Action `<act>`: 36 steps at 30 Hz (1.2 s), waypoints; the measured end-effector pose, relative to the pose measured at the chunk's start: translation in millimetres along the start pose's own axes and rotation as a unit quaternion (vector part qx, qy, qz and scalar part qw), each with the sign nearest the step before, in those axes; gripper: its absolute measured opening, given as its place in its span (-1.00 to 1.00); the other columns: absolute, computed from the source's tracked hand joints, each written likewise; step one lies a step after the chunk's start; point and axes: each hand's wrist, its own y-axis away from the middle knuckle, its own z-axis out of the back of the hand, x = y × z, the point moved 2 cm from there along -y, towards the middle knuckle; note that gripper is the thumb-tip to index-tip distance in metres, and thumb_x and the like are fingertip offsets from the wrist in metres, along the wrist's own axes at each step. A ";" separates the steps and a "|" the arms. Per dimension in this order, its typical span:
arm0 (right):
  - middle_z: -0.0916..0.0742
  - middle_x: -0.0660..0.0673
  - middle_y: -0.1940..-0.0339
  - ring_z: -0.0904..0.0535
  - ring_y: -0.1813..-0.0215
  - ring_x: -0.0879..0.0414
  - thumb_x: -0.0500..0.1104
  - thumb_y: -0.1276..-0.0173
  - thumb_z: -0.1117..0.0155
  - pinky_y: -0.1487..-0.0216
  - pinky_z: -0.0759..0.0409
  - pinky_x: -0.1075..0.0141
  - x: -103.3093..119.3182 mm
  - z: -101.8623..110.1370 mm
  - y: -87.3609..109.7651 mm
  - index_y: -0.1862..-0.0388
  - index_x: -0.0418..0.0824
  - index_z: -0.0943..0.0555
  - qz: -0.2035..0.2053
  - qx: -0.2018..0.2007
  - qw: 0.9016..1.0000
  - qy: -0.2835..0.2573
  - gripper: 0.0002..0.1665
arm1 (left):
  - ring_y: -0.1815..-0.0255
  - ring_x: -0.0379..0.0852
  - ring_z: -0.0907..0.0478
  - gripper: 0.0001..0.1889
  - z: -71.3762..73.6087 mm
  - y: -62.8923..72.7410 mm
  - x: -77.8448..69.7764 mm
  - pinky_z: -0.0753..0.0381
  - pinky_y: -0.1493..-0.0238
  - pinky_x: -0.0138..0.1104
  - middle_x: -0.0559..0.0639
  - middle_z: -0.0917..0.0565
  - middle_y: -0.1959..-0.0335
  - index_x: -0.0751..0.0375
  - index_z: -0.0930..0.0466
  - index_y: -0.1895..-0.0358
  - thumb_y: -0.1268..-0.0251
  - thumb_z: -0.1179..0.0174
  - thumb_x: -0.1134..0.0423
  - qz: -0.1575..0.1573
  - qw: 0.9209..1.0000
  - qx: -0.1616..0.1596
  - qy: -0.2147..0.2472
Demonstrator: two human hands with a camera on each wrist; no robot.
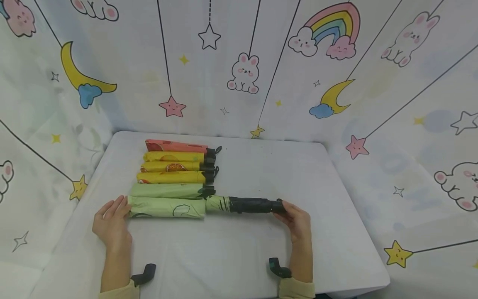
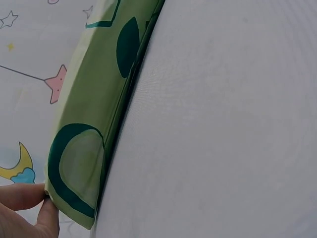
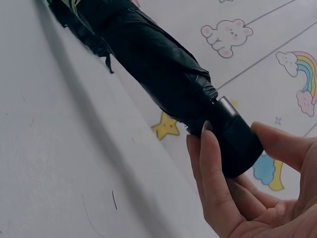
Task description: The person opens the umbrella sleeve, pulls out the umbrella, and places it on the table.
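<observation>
A folded umbrella with black and light green fabric lies partly out of its light green sleeve, close to the front of the row. My right hand grips its black handle between thumb and fingers. At the sleeve's far left end, my left hand pinches the corner with thumb and finger, as the left wrist view shows. The part of the umbrella inside the sleeve is hidden.
Just behind lies another light green sleeved umbrella. Farther back are several yellow ones and a red one, handles to the right. All rest on a white-covered table enclosed by patterned curtains.
</observation>
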 end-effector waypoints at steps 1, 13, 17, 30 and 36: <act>-0.86 -0.16 0.16 -0.84 0.14 -0.08 -0.29 -0.43 -0.39 0.04 -0.79 0.03 -0.3 1.2 -0.9 -0.01 -0.45 -0.74 -0.002 -0.001 1.000 0.000 -0.73 | -0.23 -0.04 -0.69 -0.35 -0.1 0.1 -0.2 -0.72 0.01 -0.42 0.09 -0.73 -0.15 0.25 -0.38 -0.31 -0.19 -0.38 0.67 0.000 1.000 -0.001 0.000; -0.86 -0.16 0.17 -0.83 0.10 -0.05 -0.28 -0.40 -0.42 0.02 -0.79 0.04 -0.9 8.2 -6.8 -0.03 -0.44 -0.73 -0.025 -0.018 1.000 0.004 -0.70 | -0.24 -0.06 -0.68 -0.35 -1.2 0.9 -1.3 -0.71 0.03 -0.44 0.08 -0.73 -0.16 0.23 -0.38 -0.31 -0.19 -0.40 0.65 0.006 1.000 -0.007 -0.004; -0.86 -0.14 0.17 -0.83 0.08 -0.05 -0.28 -0.42 -0.41 0.00 -0.79 0.04 -2.3 10.4 -9.1 -0.09 -0.48 -0.69 -0.027 -0.020 0.999 0.009 -0.65 | -0.25 -0.05 -0.68 -0.35 -1.3 0.9 -1.4 -0.71 0.01 -0.44 0.08 -0.73 -0.17 0.23 -0.38 -0.31 -0.19 -0.39 0.65 0.007 1.000 -0.008 -0.002; -0.83 -0.13 0.08 -0.80 0.06 0.04 -0.21 -0.40 -0.48 -0.04 -0.78 0.10 -9.1 11.7 -14.9 -0.15 -0.46 -0.68 -0.034 -0.020 0.998 0.045 -0.56 | -0.28 -0.05 -0.66 -0.37 -0.1 0.1 1.2 -0.70 0.01 -0.45 0.09 -0.69 -0.23 0.21 -0.37 -0.31 -0.22 -0.37 0.64 -0.001 1.000 -0.006 -0.021; -0.79 -0.27 -0.07 -0.80 0.08 0.08 -0.09 -0.38 -0.52 -0.02 -0.78 0.21 -10.0 12.8 -15.4 -0.19 -0.48 -0.66 -0.035 -0.027 0.991 0.125 -0.42 | -0.25 -0.04 -0.67 -0.37 0.4 -0.3 2.8 -0.71 0.02 -0.44 0.07 -0.72 -0.16 0.22 -0.38 -0.29 -0.20 -0.38 0.66 -0.003 1.000 -0.005 -0.015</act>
